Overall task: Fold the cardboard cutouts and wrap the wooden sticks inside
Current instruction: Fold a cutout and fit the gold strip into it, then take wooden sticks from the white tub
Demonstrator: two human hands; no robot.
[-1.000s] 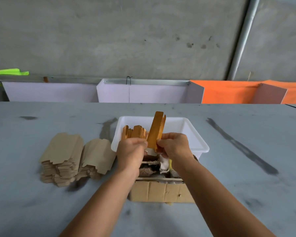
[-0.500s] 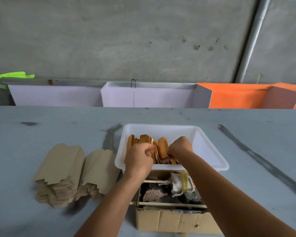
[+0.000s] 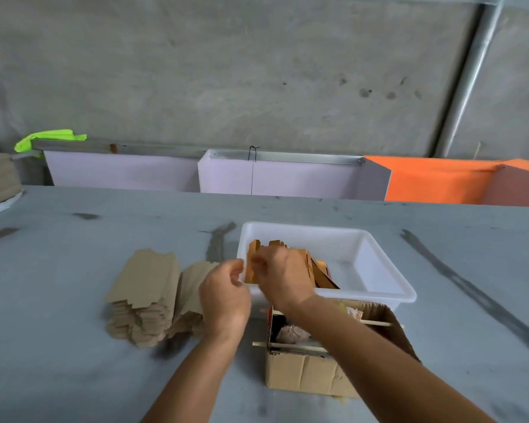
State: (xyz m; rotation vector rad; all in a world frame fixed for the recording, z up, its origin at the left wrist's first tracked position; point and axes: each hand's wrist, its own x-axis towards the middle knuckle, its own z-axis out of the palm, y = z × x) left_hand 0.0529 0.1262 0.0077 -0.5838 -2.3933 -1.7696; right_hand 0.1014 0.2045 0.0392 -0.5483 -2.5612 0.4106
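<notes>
A white plastic tray [image 3: 376, 254] sits mid-table with several orange-brown wooden sticks [image 3: 319, 270] lying in its left half. My right hand [image 3: 284, 277] reaches over the tray's near-left corner and grips one or more sticks [image 3: 251, 265] standing upright at the tray's left wall. My left hand [image 3: 223, 296] hovers just left of that wall, fingers curled apart and holding nothing, its fingertips close to the upright stick. Two stacks of brown cardboard cutouts [image 3: 145, 279] [image 3: 194, 285] lie on the table left of my hands.
An open cardboard box [image 3: 306, 370] with scraps and thin skewers across its top stands right below the tray. White panels [image 3: 275, 175] and orange panels [image 3: 434, 181] line the table's far edge. A green cloth [image 3: 49, 138] hangs far left.
The camera has tilted and shifted. My left hand has come out of the tray to its left side. My right hand has moved left across the sticks to the tray's left wall.
</notes>
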